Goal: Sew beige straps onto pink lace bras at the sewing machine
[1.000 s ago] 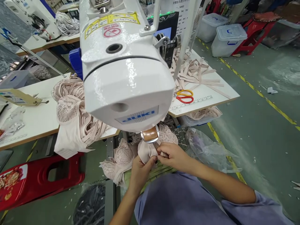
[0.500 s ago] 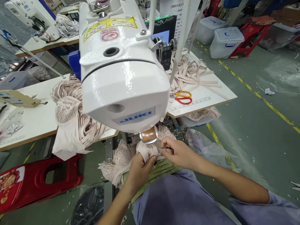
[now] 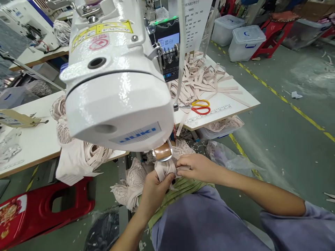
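A white JUKI sewing machine head [image 3: 117,87] fills the upper middle of the view. Just under its front end, my left hand [image 3: 154,188] is closed on a bunched piece of pale pink lace fabric [image 3: 163,169]. My right hand [image 3: 196,167] pinches the same fabric from the right, fingers pressed together at its edge. More of this lace garment [image 3: 131,184] hangs down to the left of my left hand. The needle area is hidden behind the machine head.
A pile of pink lace pieces [image 3: 70,139] lies on the white table [image 3: 28,139] at left. Pink straps [image 3: 201,78], scissors with red and yellow handles [image 3: 200,106] and a ruler sit on the right table. A red stool [image 3: 44,205] stands lower left; plastic boxes [image 3: 243,43] far right.
The view has shifted, so the machine head appears further left and lower. My right hand moved slightly left along the fabric; both hands keep their hold.
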Demonstrator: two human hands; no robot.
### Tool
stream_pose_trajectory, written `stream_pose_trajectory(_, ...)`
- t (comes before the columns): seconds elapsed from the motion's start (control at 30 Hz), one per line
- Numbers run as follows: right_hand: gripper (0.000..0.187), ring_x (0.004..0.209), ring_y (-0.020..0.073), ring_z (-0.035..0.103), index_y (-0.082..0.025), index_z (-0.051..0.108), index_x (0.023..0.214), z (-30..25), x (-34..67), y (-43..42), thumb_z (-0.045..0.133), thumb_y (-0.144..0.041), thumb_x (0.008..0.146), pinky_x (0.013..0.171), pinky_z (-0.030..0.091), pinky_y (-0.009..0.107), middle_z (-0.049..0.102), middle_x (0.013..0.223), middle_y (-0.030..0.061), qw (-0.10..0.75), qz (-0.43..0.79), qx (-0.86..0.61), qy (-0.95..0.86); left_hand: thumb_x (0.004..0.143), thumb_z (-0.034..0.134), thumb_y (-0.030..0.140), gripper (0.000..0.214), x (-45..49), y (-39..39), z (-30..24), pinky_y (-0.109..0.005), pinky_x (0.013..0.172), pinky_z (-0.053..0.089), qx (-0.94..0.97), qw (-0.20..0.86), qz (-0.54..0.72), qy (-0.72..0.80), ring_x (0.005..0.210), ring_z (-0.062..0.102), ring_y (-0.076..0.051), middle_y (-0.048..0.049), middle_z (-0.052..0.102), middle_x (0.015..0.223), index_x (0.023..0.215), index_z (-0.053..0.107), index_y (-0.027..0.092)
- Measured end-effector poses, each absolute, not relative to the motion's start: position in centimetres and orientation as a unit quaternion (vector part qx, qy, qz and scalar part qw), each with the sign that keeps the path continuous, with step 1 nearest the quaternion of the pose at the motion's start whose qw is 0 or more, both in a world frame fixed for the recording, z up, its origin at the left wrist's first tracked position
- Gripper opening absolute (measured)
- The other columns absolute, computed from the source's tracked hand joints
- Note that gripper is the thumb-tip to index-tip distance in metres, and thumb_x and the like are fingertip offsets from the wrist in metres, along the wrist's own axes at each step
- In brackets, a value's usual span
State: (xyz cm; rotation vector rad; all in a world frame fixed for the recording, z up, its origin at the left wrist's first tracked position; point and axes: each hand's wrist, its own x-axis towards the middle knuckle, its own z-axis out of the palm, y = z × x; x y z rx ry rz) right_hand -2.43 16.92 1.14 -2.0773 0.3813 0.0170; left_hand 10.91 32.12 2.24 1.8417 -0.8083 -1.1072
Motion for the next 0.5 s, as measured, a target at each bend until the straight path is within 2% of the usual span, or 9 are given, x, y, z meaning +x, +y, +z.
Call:
stream_pose_trajectory(0.07,0.007,0.078,0.0177,0.059,-0.018,0.067,0.085,0.9,-2.2,16.7,0.062,-0.023,0.083,0.068,0.038,0.026,0.065,0.084,0.0023,0.522,-0.003,-0.839,0.153,0.079,0.063,0.046,0.032,11.0,32.0,2.2,-0.026,0.062,0.043,0.727,0.423,-0.452,-0.299,0.066,0.054,-0.016,-0.0027,0.062,0.069,0.077,0.065,0.015)
stream_pose_trajectory(0.17,0.01,0.065,0.0131,0.052,-0.016,0.067,0.077,0.6,-1.9,16.8,0.061,-0.024,0.079,0.059,0.035,0.024,0.058,0.07,-0.001,0.599,-0.006,-0.779,0.184,0.075,0.066,0.048,0.035,11.1,31.8,2.1,-0.026,0.061,0.043,0.732,0.43,-0.458,-0.263,0.064,0.053,-0.016,-0.0029,0.063,0.067,0.076,0.066,0.013)
stream_pose_trajectory(0.3,0.019,0.059,0.0116,0.047,-0.014,0.067,0.084,0.5,-1.8,17.3,0.063,-0.032,0.077,0.054,0.035,0.022,0.056,0.065,-0.0026,0.702,0.025,-0.669,0.243,0.068,0.071,0.047,0.035,10.7,31.3,2.3,-0.025,0.058,0.042,0.741,0.461,-0.438,-0.214,0.06,0.052,-0.014,-0.0016,0.062,0.064,0.074,0.064,0.013)
stream_pose_trajectory(0.37,0.02,0.061,0.0123,0.048,-0.014,0.067,0.083,0.8,-1.8,17.5,0.065,-0.033,0.076,0.055,0.036,0.022,0.057,0.067,-0.0019,0.696,0.003,-0.671,0.254,0.067,0.073,0.046,0.035,10.3,30.8,2.5,-0.024,0.057,0.044,0.737,0.492,-0.422,-0.194,0.06,0.053,-0.014,-0.0015,0.064,0.065,0.075,0.063,0.013)
stream_pose_trajectory(0.5,0.016,0.067,0.0144,0.051,-0.017,0.064,0.072,1.5,-1.8,17.6,0.059,-0.03,0.079,0.059,0.036,0.024,0.059,0.069,0.0002,0.601,-0.082,-0.76,0.231,0.067,0.075,0.043,0.032,9.5,30.2,2.7,-0.024,0.055,0.046,0.716,0.549,-0.39,-0.181,0.057,0.055,-0.014,0.0003,0.063,0.061,0.072,0.06,0.016)
